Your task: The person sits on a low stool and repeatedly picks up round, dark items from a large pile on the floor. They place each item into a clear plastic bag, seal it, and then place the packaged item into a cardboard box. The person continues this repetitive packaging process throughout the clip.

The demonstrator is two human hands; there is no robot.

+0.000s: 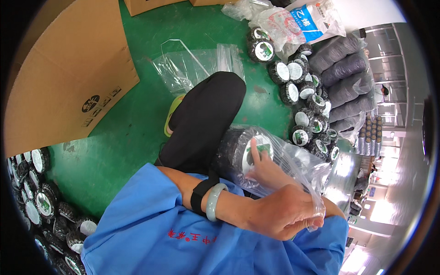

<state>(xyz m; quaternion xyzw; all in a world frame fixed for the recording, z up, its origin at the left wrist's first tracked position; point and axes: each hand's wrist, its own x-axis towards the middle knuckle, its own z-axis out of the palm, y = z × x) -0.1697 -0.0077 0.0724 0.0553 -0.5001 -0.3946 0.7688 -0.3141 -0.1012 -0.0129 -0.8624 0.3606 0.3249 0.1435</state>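
Observation:
My left hand (292, 213), with a pale bangle and a black strap at its wrist, pinches the gathered edge of a clear plastic bag (290, 154). Inside that bag, beside my dark-trousered leg, lie black film-wrapped rolls (232, 151) with a round white and green label on the near end. Over the label reaches my right hand (266, 168), seen through the plastic, its fingers spread and slightly blurred; whether it presses on the roll is unclear. Another clear plastic bag (192, 65) lies flat on the green floor beyond my knee.
A large cardboard box (68, 79) stands at the left. Loose labelled black rolls (306, 89) are heaped at the right, with more rolls (44, 202) at lower left. Long wrapped bundles (343, 68) are stacked behind the right heap. A printed plastic sack (306, 24) lies at the top.

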